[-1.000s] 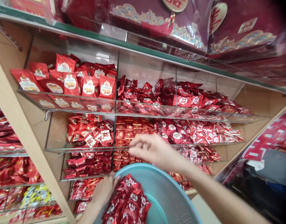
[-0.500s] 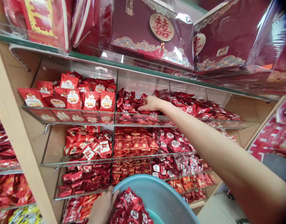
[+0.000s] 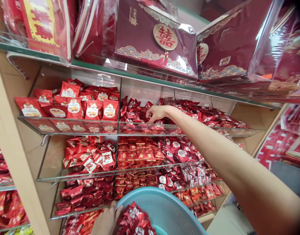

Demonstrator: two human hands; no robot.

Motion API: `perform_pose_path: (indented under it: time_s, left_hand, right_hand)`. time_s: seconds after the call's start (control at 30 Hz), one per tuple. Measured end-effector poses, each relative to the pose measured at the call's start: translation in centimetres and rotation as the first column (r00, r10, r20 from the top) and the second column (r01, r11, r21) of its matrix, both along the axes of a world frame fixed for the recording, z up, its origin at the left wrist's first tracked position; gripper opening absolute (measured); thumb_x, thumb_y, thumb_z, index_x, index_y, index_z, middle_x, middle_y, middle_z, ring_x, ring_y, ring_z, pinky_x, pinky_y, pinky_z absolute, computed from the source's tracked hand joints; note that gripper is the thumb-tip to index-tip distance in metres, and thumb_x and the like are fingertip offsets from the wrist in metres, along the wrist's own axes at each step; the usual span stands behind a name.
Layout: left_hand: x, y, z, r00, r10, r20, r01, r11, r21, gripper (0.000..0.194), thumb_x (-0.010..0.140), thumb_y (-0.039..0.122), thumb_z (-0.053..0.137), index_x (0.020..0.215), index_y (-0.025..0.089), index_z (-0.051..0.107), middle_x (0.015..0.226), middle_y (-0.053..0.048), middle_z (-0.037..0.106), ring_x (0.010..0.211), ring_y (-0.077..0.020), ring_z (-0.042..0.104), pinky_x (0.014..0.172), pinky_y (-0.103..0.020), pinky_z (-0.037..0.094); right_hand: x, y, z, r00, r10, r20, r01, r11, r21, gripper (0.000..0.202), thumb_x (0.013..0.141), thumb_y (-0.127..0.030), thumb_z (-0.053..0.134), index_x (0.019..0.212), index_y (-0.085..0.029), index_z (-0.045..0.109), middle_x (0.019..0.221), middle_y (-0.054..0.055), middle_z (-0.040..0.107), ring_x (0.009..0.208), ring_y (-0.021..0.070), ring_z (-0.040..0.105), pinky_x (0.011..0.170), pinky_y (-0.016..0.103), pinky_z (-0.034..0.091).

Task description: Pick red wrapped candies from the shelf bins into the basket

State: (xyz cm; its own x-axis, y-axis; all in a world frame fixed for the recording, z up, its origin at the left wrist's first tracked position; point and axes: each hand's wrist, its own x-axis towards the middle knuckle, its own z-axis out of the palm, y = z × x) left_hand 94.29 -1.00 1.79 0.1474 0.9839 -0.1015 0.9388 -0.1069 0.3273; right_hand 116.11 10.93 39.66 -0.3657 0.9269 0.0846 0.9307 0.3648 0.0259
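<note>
My right hand point(image 3: 157, 113) reaches up into the top glass bin and its fingers rest on the heap of dark red candy packets point(image 3: 137, 111) there; I cannot tell whether it grips one. At the bottom edge my left hand point(image 3: 106, 221) holds the rim of a light blue plastic basket point(image 3: 169, 212). The basket carries a pile of the same red packets point(image 3: 135, 222) with round white labels.
Glass-fronted bins fill the wooden shelf unit: red biscuit packs point(image 3: 73, 106) at top left, more red sweets point(image 3: 130, 153) in lower rows. Large maroon gift boxes point(image 3: 159, 39) in clear wrap stand on the green-edged glass shelf point(image 3: 150, 78) above. A wooden upright point(image 3: 12, 150) runs down the left.
My right hand went from above the basket up to the top bin, and now digs slightly lower into the packets. The view has tilted upward. My left hand stays on the basket.
</note>
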Motion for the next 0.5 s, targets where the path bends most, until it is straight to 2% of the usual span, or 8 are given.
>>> perform_pose_path:
  time_s: [0.17,0.37,0.5]
  left_hand:
    - [0.0,-0.1,0.2,1.000,0.004,-0.009,-0.004,1.000,0.008,0.038,0.090,0.040,0.020,0.106,0.018,0.047,0.088,-0.011,0.068,0.088,-0.0265,0.064,0.068,-0.034,0.046]
    - [-0.2,0.2,-0.5,1.000,-0.009,0.021,0.009,1.000,0.022,0.041,0.090,0.041,0.018,0.105,0.019,0.048,0.088,-0.011,0.068,0.088,-0.0268,0.064,0.069,-0.034,0.046]
    - [-0.3,0.3,-0.8,1.000,-0.006,0.006,0.006,1.000,0.022,0.045,0.089,0.042,0.018,0.114,0.016,0.046,0.090,-0.013,0.067,0.090,-0.0278,0.063,0.071,-0.037,0.046]
  right_hand:
    - [-0.3,-0.1,0.2,0.999,0.043,0.033,-0.042,0.999,-0.033,0.032,0.057,-0.032,0.071,0.084,-0.014,0.065,0.072,-0.003,0.062,0.067,0.0107,0.053,0.063,0.020,0.041]
    - [-0.7,-0.4,0.2,0.996,-0.005,0.085,0.006,1.000,-0.011,0.040,0.058,-0.032,0.070,0.092,-0.013,0.062,0.081,0.000,0.061,0.071,0.0117,0.053,0.061,0.020,0.039]
    - [-0.7,-0.7,0.2,0.996,-0.042,0.073,0.044,0.998,-0.035,0.043,0.056,-0.040,0.070,0.088,-0.013,0.063,0.083,0.001,0.062,0.075,0.0143,0.055,0.063,0.020,0.040]
